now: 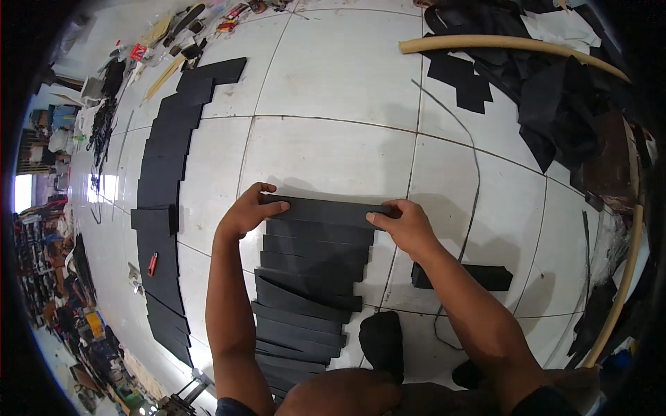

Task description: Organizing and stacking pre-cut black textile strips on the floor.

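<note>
Between my two hands is a black rectangular strip (pixel 326 211), gripped at its short ends. My left hand (pixel 251 210) pinches the left end, thumb on top and fingers behind the edge. The right end is pinched by my right hand (pixel 402 222) in the same way. Just below it, a column of overlapping black strips (pixel 316 260) runs over the tiles toward my body; one strip in it lies askew. Beneath my right forearm lies a neat stack of black strips (pixel 489 278).
A longer row of overlapping black pieces (pixel 163 142) stretches along the left, with a red cutter (pixel 152 264) on it. Black material (pixel 555 104) and a tan curved pole (pixel 513 44) lie at far right. A thin cord (pixel 476 173) crosses the tiles. My dark-covered foot (pixel 381 343) is near.
</note>
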`<action>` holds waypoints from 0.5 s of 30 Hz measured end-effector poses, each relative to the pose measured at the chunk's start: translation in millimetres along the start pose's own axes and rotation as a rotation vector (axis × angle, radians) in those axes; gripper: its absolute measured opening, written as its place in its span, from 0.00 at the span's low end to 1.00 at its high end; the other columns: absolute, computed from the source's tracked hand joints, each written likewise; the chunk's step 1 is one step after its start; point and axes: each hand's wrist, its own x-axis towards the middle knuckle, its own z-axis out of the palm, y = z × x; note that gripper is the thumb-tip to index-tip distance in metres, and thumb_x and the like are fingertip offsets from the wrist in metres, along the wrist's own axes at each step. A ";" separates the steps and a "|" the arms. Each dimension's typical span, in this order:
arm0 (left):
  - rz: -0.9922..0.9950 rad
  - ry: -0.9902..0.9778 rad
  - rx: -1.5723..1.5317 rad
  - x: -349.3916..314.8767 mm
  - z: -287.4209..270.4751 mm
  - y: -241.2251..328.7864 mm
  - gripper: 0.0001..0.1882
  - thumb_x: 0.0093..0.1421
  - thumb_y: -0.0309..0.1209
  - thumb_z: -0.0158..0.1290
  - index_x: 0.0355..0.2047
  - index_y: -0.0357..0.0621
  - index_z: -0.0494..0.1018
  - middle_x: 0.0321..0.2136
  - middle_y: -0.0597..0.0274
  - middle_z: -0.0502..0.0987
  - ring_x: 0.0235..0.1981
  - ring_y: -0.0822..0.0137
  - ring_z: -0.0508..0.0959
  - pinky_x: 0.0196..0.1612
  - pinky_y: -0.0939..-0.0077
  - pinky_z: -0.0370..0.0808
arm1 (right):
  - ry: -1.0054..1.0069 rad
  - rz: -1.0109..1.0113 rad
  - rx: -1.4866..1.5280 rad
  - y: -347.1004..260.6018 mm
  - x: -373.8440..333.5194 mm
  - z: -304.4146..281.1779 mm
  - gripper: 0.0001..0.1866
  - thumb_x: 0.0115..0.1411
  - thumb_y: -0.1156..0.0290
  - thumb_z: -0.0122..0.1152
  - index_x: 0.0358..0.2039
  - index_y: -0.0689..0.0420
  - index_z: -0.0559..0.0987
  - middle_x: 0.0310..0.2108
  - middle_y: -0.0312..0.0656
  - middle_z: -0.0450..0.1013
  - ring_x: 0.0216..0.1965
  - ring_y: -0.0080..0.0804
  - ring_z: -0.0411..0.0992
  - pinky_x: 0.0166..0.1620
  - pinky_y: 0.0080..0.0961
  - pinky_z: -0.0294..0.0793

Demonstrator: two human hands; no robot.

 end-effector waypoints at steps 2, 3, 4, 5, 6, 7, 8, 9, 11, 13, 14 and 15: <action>-0.042 0.041 0.117 4.9 4.9 -2.7 0.39 0.52 0.40 0.65 0.57 0.28 0.62 0.40 0.41 0.77 0.41 0.58 0.77 0.47 0.70 0.73 | 0.041 -0.014 -0.008 2.5 0.4 3.1 0.31 0.51 0.57 0.72 0.47 0.70 0.75 0.39 0.48 0.76 0.40 0.34 0.75 0.44 0.27 0.73; -0.039 0.044 0.119 6.2 5.3 -5.3 0.39 0.52 0.40 0.65 0.57 0.28 0.62 0.40 0.41 0.77 0.41 0.58 0.77 0.47 0.70 0.73 | 0.082 -0.029 -0.012 1.7 1.6 4.9 0.33 0.49 0.55 0.71 0.47 0.70 0.75 0.41 0.52 0.77 0.42 0.38 0.76 0.45 0.30 0.74; -0.034 0.064 0.159 5.2 5.9 -8.8 0.39 0.52 0.41 0.64 0.56 0.26 0.64 0.41 0.40 0.76 0.43 0.56 0.77 0.49 0.69 0.72 | 0.082 -0.034 -0.010 0.7 0.2 5.7 0.33 0.49 0.55 0.71 0.47 0.70 0.75 0.41 0.52 0.77 0.42 0.38 0.76 0.45 0.30 0.74; -0.029 0.084 0.199 5.0 4.8 -11.3 0.38 0.52 0.42 0.63 0.55 0.25 0.65 0.43 0.38 0.76 0.44 0.54 0.77 0.51 0.67 0.72 | 0.117 -0.071 -0.120 -1.0 -2.9 6.4 0.36 0.48 0.54 0.72 0.48 0.71 0.74 0.42 0.53 0.76 0.43 0.40 0.76 0.46 0.32 0.74; -0.023 0.084 0.200 6.9 4.3 -9.3 0.38 0.52 0.42 0.63 0.55 0.25 0.65 0.43 0.38 0.76 0.44 0.54 0.77 0.51 0.67 0.72 | 0.159 -0.104 -0.231 -1.3 -5.8 5.6 0.38 0.48 0.53 0.72 0.49 0.71 0.73 0.44 0.55 0.76 0.44 0.41 0.76 0.47 0.33 0.74; -0.077 0.040 0.233 8.8 3.7 -7.1 0.37 0.52 0.42 0.62 0.54 0.24 0.67 0.45 0.38 0.76 0.46 0.52 0.77 0.53 0.66 0.71 | 0.164 -0.106 -0.229 4.9 -3.6 6.2 0.38 0.48 0.53 0.72 0.49 0.71 0.73 0.44 0.55 0.76 0.44 0.41 0.76 0.47 0.33 0.74; -0.130 -0.004 0.267 10.5 3.4 -5.1 0.36 0.52 0.43 0.61 0.53 0.24 0.68 0.47 0.37 0.75 0.47 0.50 0.76 0.55 0.65 0.70 | 0.152 -0.047 -0.184 15.8 2.6 7.5 0.40 0.46 0.52 0.72 0.50 0.72 0.72 0.44 0.56 0.75 0.45 0.43 0.75 0.47 0.34 0.74; -0.132 -0.025 0.228 1.7 5.8 9.5 0.36 0.51 0.42 0.60 0.52 0.24 0.69 0.49 0.38 0.75 0.50 0.48 0.75 0.57 0.63 0.68 | 0.138 0.014 -0.138 17.1 3.8 7.3 0.42 0.45 0.51 0.73 0.51 0.72 0.71 0.45 0.57 0.75 0.46 0.44 0.75 0.48 0.35 0.74; -0.106 -0.027 0.235 7.3 6.5 6.9 0.36 0.50 0.42 0.61 0.52 0.24 0.70 0.48 0.37 0.75 0.51 0.48 0.74 0.58 0.63 0.67 | 0.153 0.033 -0.145 18.1 7.5 8.8 0.41 0.47 0.53 0.73 0.52 0.72 0.70 0.44 0.54 0.75 0.45 0.41 0.75 0.48 0.32 0.73; -0.082 -0.015 0.245 9.9 4.1 0.7 0.37 0.49 0.43 0.61 0.52 0.23 0.70 0.48 0.37 0.75 0.52 0.48 0.74 0.58 0.63 0.67 | 0.159 0.041 -0.147 14.0 9.1 12.0 0.41 0.48 0.55 0.73 0.53 0.72 0.69 0.44 0.52 0.75 0.45 0.37 0.74 0.48 0.29 0.73; -0.103 0.012 0.218 9.6 5.1 -5.1 0.37 0.49 0.42 0.61 0.51 0.22 0.70 0.47 0.37 0.75 0.53 0.48 0.73 0.59 0.63 0.65 | 0.108 0.072 -0.080 15.1 9.8 13.4 0.40 0.48 0.56 0.73 0.53 0.72 0.69 0.43 0.51 0.75 0.45 0.37 0.74 0.48 0.29 0.72; -0.124 0.033 0.189 9.4 7.1 -6.9 0.37 0.48 0.42 0.62 0.50 0.22 0.70 0.47 0.36 0.75 0.54 0.48 0.72 0.60 0.63 0.64 | 0.060 0.107 -0.015 14.9 9.6 13.5 0.40 0.48 0.56 0.73 0.53 0.72 0.69 0.42 0.49 0.75 0.45 0.36 0.73 0.49 0.29 0.72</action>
